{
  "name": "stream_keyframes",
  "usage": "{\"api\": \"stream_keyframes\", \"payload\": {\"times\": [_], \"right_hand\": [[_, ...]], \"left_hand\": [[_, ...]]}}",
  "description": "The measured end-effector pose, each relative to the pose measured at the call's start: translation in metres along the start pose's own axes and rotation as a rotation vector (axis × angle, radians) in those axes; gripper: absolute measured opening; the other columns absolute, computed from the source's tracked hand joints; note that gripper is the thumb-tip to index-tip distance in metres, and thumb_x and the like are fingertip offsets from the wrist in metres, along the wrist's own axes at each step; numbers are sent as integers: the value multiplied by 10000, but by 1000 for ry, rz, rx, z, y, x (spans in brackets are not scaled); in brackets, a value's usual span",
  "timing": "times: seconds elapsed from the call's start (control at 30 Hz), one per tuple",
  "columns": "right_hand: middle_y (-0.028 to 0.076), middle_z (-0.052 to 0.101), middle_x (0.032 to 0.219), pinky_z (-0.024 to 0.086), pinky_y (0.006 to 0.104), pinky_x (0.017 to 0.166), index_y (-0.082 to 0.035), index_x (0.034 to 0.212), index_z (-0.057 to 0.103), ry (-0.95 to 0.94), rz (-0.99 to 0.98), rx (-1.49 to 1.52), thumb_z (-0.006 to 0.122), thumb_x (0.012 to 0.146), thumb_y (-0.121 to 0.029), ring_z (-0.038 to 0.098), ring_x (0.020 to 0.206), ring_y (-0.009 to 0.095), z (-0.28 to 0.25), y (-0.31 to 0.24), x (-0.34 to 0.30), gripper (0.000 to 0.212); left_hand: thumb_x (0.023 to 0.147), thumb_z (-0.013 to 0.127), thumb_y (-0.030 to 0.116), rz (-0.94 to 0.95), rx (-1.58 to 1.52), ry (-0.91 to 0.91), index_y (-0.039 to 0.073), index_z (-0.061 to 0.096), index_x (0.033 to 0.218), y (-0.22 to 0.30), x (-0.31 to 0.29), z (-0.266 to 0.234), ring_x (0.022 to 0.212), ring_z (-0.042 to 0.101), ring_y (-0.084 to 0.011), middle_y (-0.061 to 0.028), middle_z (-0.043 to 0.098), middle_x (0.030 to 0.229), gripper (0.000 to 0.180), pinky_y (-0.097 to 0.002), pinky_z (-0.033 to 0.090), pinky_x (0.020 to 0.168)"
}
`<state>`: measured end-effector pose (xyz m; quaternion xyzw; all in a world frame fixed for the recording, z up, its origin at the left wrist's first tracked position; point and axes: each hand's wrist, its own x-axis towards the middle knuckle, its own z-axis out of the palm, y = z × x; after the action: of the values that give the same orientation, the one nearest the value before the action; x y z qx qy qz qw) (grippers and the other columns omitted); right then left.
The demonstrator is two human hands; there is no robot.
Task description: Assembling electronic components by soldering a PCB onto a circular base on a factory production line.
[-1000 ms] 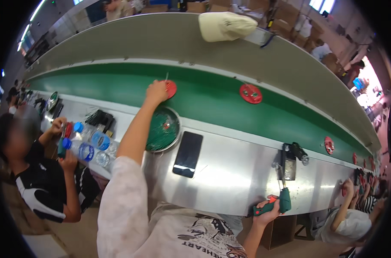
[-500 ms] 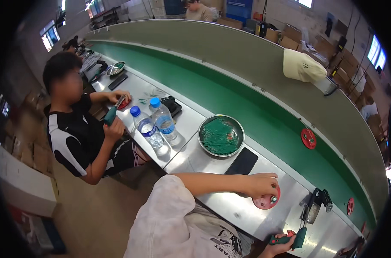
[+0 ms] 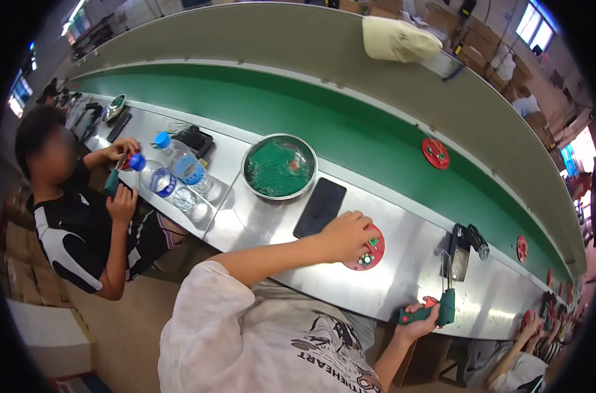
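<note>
Soldering work at a metal bench (image 3: 390, 288), judged by the tool and the part at the person's hands. Red disc (image 3: 375, 254) lies on the bench toward the near edge, right of a dark phone (image 3: 320, 208); it bears small green and whitish parts. Left hand (image 3: 346, 237) is laid over the disc's left side, fingers curled downward. Whether they pinch the disc or merely press on it, I cannot tell from where I stand.

Right hand (image 3: 421, 317), at the near edge, is closed around the green grip of a soldering gun (image 3: 447, 306), red trigger by the fingers. Its metal tip points up toward a tool stand (image 3: 462, 259) near the bench's far edge; contact between tip and stand cannot be confirmed.

Step in hand, in my judgement: placing or steadying the disc, with tip and disc well apart. Any soldering here would call for a firm left hold, fingertips away from the joint, and the tip brought leftward over the small parts.

Other items noted: steel bowl (image 3: 309, 152) of green wires (image 3: 268, 171) by the far edge, left of and beyond the phone; two water bottles (image 3: 192, 171) farther left, next to the bench's near edge. Beyond the far edge runs a green strip (image 3: 350, 118), carrying another red disc (image 3: 435, 154). Co-worker (image 3: 69, 229) at left handles a similar green tool (image 3: 112, 183).
</note>
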<state>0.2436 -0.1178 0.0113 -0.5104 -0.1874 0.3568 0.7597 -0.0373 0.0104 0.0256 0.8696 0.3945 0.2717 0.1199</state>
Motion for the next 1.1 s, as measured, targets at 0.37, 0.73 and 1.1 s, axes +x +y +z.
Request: {"api": "stream_keyframes", "payload": {"times": [0.37, 0.73, 1.1], "right_hand": [[53, 529, 692, 423, 294, 464, -19, 1018, 576, -3, -1, -42, 468, 1067, -364, 484, 487, 138, -11, -3, 1, 365], [133, 604, 942, 446, 279, 396, 17, 1070, 544, -49, -8, -27, 507, 1051, -290, 530, 479, 138, -15, 2, 7, 310], [148, 610, 966, 445, 285, 413, 32, 1102, 539, -29, -22, -79, 491, 1046, -261, 522, 475, 145, -6, -1, 6, 302]], "left_hand": [[828, 719, 56, -75, -111, 272, 44, 738, 1019, -45, -2, -71, 972, 685, -324, -131, 735, 1037, 193, -416, 544, 846], [843, 707, 114, -643, 277, 214, 31, 704, 876, -109, -51, -109, 833, 679, -329, -126, 684, 872, 90, -437, 548, 757], [862, 693, 61, -513, 436, 204, 29, 707, 907, -110, -53, -111, 874, 650, -339, -123, 682, 916, 57, -444, 531, 778]]}}
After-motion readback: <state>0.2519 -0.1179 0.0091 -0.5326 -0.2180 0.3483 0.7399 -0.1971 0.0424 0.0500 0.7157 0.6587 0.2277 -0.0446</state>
